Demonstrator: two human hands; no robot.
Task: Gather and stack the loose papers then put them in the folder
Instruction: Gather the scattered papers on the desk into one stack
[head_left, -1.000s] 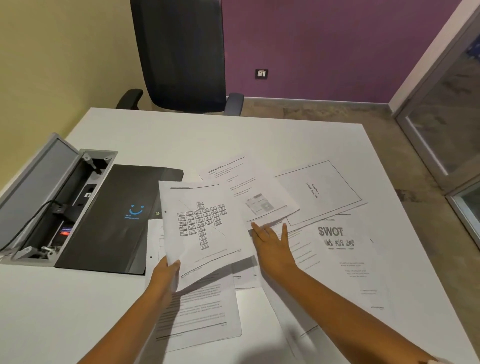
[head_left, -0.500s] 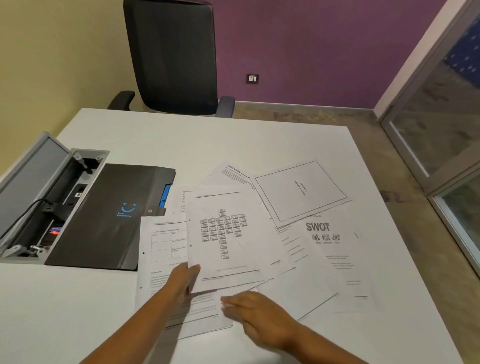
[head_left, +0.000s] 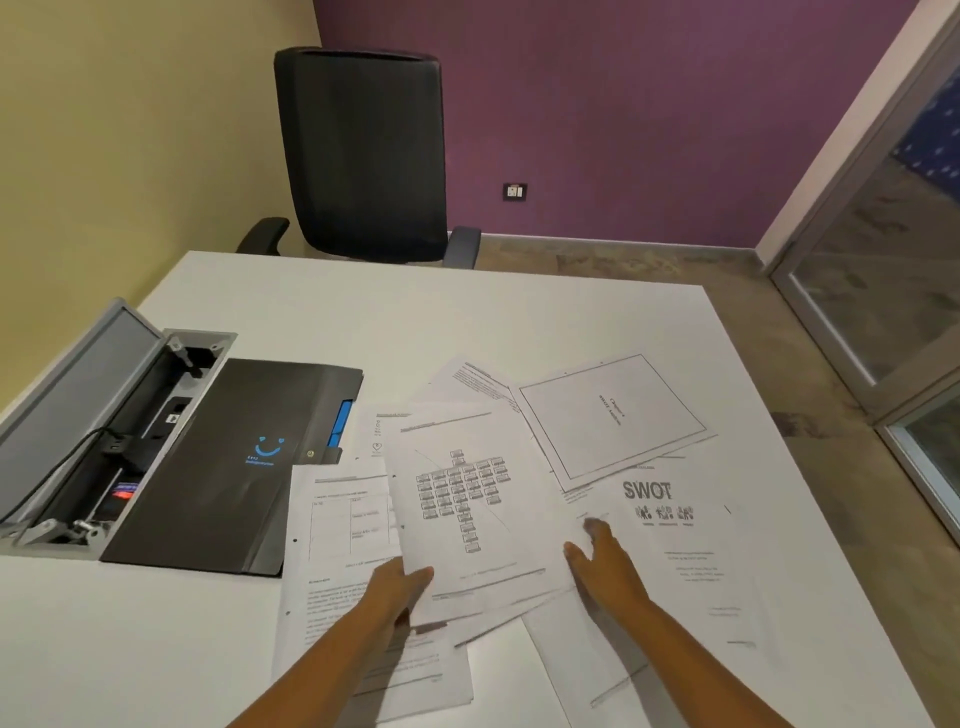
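Several printed papers lie fanned out on the white table (head_left: 467, 317). My left hand (head_left: 399, 584) pinches the near left corner of a sheet with a block diagram (head_left: 467, 499), which lies on top of other sheets. My right hand (head_left: 602, 564) rests flat with spread fingers on the papers beside a sheet headed SWOT (head_left: 675, 540). A sheet with a framed title (head_left: 613, 415) lies further back right. A text sheet with a table (head_left: 343, 519) lies left of my left hand. The black folder (head_left: 234, 457) with a blue smiley lies closed at the left.
An open grey cable box (head_left: 98, 431) with plugs and a cable is sunk into the table left of the folder. A black office chair (head_left: 363, 156) stands behind the far edge. A glass door (head_left: 893, 260) is at the right.
My right hand moved from the near edge of the papers up and right, onto the sheets beside the SWOT page. My left hand kept its pinch on the diagram sheet. The view shifted slightly.
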